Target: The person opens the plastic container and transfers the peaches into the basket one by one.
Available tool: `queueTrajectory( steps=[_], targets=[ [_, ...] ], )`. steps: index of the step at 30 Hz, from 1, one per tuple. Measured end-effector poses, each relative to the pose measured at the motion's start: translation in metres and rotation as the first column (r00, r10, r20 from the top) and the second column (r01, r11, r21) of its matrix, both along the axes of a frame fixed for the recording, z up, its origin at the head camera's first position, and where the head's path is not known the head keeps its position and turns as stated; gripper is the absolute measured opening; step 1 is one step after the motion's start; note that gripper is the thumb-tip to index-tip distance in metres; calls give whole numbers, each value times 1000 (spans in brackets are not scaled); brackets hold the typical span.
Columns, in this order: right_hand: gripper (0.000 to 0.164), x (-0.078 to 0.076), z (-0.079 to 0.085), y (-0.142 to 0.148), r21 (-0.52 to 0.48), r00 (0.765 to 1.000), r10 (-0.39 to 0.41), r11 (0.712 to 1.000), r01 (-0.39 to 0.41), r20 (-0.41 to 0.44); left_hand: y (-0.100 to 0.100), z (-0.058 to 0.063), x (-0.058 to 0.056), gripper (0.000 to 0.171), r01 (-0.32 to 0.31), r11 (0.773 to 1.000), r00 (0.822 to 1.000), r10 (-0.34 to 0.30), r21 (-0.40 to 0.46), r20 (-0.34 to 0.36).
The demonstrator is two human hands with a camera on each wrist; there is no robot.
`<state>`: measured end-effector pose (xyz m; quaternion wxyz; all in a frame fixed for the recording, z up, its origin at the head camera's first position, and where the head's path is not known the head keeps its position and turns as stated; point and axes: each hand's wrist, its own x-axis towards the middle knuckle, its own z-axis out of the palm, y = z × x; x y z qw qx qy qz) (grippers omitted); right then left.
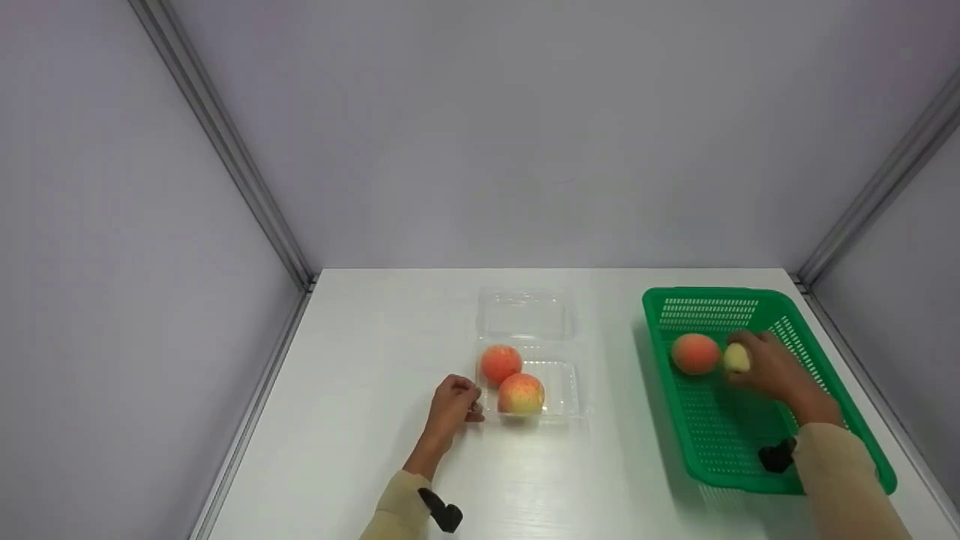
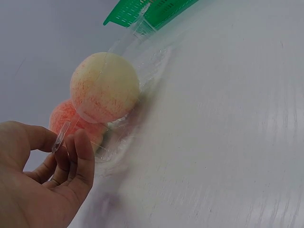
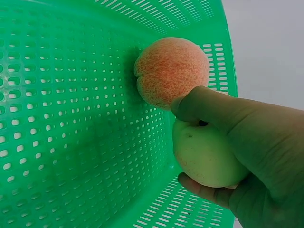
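My left hand (image 1: 451, 405) pinches the left edge of a clear plastic clamshell box (image 1: 561, 390) between thumb and fingers. The box's lid (image 1: 525, 315) is folded back, away from me. Inside lie an orange-red peach (image 1: 500, 364) and a red-and-yellow peach (image 1: 521, 394), side by side. Over at the right, my right hand (image 1: 769, 369) is down in the green basket (image 1: 694, 442), gripping a pale yellow-green peach (image 3: 209, 154) with the thumb on top and fingers beneath. Another orange-red peach (image 3: 171, 71) rests in the basket right beside my thumb.
A white table (image 1: 375, 322) carries the box near its middle and the basket near its right edge. Grey panels (image 1: 525, 135) stand behind and on both sides. The basket's perforated walls rise around my right hand.
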<state>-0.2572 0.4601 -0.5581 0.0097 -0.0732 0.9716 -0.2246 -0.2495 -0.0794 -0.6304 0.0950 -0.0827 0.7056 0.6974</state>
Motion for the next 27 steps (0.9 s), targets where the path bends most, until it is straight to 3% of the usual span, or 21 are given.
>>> queueTrajectory(
  steps=[9, 17, 27],
  targets=[
    [59, 1, 1, 0, -4, 1000, -7, 1000, 7, 5, 0, 0, 0, 14, -2, 1000, 1000, 2, 9, 6],
    [58, 1, -7, 2, 1, 1000, -3, 1000, 3, -10, -1, 1, 3, 14, 25, 999, 999, -24, 29, -35],
    [55, 0, -15, 3, 2, 999, -8, 1000, 8, -31, -2, 0, 2, 14, 11, 1000, 1000, -11, 2, -29]
  ],
)
